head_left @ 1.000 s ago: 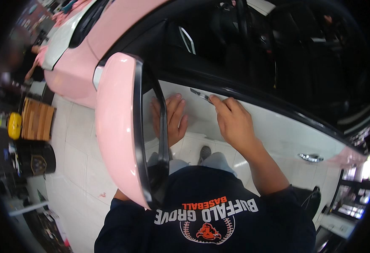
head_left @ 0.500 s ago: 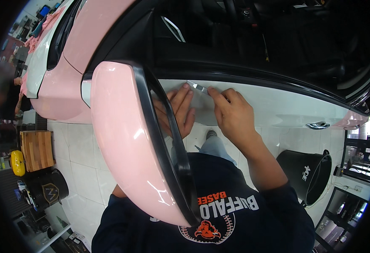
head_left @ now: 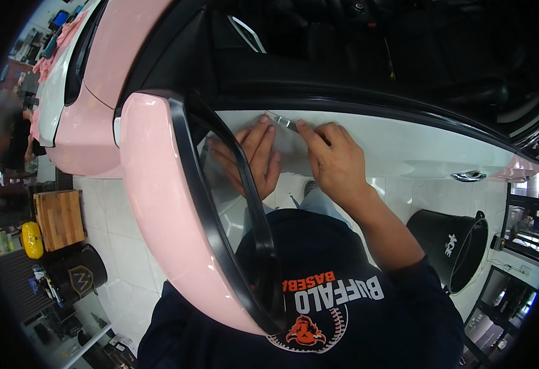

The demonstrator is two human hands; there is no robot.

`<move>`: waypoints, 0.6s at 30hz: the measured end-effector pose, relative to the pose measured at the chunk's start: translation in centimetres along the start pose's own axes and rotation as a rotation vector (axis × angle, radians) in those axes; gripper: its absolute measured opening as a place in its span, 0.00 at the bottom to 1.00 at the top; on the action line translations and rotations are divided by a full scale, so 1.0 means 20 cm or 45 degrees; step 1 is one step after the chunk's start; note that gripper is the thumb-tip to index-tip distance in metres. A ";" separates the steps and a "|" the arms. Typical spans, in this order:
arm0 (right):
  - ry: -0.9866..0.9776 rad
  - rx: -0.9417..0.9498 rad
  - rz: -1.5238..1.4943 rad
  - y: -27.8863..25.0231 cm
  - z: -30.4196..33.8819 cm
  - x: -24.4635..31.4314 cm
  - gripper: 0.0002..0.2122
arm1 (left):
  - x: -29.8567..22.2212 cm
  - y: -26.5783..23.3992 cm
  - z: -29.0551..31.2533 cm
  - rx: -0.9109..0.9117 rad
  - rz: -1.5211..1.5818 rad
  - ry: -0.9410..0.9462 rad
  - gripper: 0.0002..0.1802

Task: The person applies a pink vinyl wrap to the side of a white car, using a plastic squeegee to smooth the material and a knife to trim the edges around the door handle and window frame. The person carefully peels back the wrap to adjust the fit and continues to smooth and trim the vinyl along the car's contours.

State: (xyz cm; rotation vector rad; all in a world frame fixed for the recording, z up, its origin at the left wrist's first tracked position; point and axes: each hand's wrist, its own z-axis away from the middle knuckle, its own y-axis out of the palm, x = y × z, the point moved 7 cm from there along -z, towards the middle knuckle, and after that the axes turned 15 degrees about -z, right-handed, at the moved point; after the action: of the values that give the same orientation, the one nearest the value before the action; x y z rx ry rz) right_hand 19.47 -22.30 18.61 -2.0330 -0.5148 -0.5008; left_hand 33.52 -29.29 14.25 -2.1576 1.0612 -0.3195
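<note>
My right hand (head_left: 337, 160) pinches a slim silver snap-off knife (head_left: 287, 123), its index finger stretched along the top. The blade points left, its tip at the upper edge of the white car door panel (head_left: 405, 144), just under the black window trim (head_left: 355, 104). My left hand (head_left: 260, 157) lies against the panel with fingers extended and holds nothing. Its fingertips are close to the blade's tip. The pink wing mirror (head_left: 165, 197) stands in front of my left forearm and hides most of it; part of that hand shows through the gap beside the mirror's black housing.
The dark car interior (head_left: 355, 55) opens beyond the door's top edge. A chrome door handle (head_left: 468, 176) sits to the right. A black bin (head_left: 448, 246) stands on the tiled floor at right. At left are a wooden box (head_left: 59, 219), a black drum (head_left: 76, 277) and another person (head_left: 28, 138).
The view has shifted slightly, moving the mirror left in the picture. Both hands and the knife remain at nearly the same spot on the door's upper edge.
</note>
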 end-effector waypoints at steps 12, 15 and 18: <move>-0.120 -0.024 0.001 0.01 0.01 -0.02 0.22 | 0.00 -0.01 0.00 0.014 -0.109 -0.016 0.29; -0.126 0.005 -0.014 0.01 0.01 -0.01 0.22 | 0.00 -0.01 0.01 0.003 -0.097 -0.043 0.29; -0.053 0.027 -0.052 0.00 0.00 -0.02 0.22 | 0.01 -0.01 0.01 0.014 -0.065 -0.041 0.29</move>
State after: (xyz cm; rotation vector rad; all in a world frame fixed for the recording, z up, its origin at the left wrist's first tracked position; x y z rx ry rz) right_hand 19.20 -22.33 18.46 -2.0195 -0.5858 -0.4761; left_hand 33.81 -29.22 14.29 -2.1759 0.9858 -0.3125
